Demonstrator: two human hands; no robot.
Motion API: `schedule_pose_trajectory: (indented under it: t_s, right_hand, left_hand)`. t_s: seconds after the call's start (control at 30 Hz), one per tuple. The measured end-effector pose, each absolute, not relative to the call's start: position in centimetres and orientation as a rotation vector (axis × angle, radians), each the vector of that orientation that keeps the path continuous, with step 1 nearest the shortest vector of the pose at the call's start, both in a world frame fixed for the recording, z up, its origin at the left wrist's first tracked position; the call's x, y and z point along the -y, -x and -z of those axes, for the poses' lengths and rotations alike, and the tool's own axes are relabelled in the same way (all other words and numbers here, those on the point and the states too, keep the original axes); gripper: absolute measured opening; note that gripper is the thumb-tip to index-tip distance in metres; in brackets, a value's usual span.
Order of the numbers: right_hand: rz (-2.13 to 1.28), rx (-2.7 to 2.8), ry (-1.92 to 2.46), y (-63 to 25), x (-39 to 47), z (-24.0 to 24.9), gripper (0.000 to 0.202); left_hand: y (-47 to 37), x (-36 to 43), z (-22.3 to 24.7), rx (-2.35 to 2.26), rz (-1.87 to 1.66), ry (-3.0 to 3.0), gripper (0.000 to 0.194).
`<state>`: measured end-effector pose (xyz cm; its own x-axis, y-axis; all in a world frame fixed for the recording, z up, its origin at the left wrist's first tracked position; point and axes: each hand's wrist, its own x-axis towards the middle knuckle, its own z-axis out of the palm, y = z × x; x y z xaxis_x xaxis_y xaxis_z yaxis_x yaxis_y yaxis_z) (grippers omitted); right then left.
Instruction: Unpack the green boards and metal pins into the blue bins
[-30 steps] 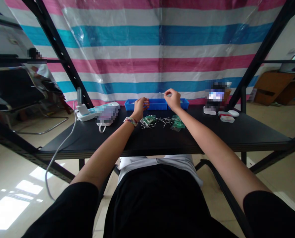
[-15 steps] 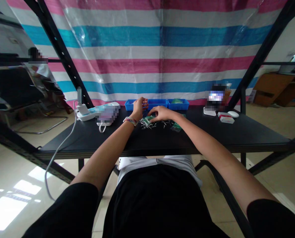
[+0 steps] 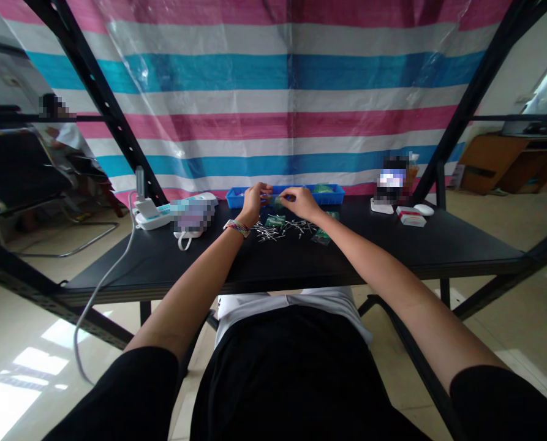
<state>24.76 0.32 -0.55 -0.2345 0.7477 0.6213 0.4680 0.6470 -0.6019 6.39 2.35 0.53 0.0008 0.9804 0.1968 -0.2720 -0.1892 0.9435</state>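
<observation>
My right hand (image 3: 301,204) pinches what looks like a small, greenish clear plastic bag (image 3: 279,202) above the table, in front of the blue tray (image 3: 332,198). Close to its left, my left hand (image 3: 255,201) has its fingers curled in; what they hold, if anything, is too small to make out. Under the hands, thin silvery pins, perhaps rivets (image 3: 269,232), lie in a loose heap, with more pins (image 3: 301,228) to the right. A green bag (image 3: 275,220) lies by the heap, and another green bag (image 3: 321,236) is beside my right forearm.
On the left are a white power strip (image 3: 154,218) with a cable and a pouch (image 3: 195,217) with a white strap. A phone on a stand (image 3: 391,180), a small white-and-red box (image 3: 411,216) and a white mouse (image 3: 424,209) stand right. Behind hangs a striped sheet (image 3: 236,122).
My right hand has risen from the pin heap toward the tray, with the small bag in its fingertips. My left hand stays close by. The view has shifted slightly.
</observation>
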Motion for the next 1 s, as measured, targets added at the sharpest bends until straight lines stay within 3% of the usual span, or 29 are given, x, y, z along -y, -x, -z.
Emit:
schedule_pose_trajectory:
  t_s: [0.2,0.37,0.7,0.83,1.0]
  right_hand:
    - [-1.010,1.265,0.910,-25.7,-1.1,0.1,0.020]
    - [-1.230,1.227,0.830,-25.4,0.0,-0.3,0.027]
    - [-1.076,1.311,0.763,-25.4,-0.6,0.2,0.029]
    - [-0.902,1.367,0.733,-25.8,-1.3,0.5,0.034]
    - [-0.844,1.452,0.758,-26.0,-1.5,0.5,0.026]
  left_hand:
    - [-7.2,-1.8,-0.2,-0.728,-1.338,-1.295,0.022]
    - [-7.3,-1.5,0.1,-0.713,-1.369,-1.442,0.029]
    - [-7.2,-0.9,-0.3,-0.831,-1.230,-1.366,0.034]
    - [-6.7,-1.2,-0.7,-0.849,-1.066,-1.261,0.045]
    - [-6.4,-1.3,-1.0,-0.837,-1.029,-1.179,0.034]
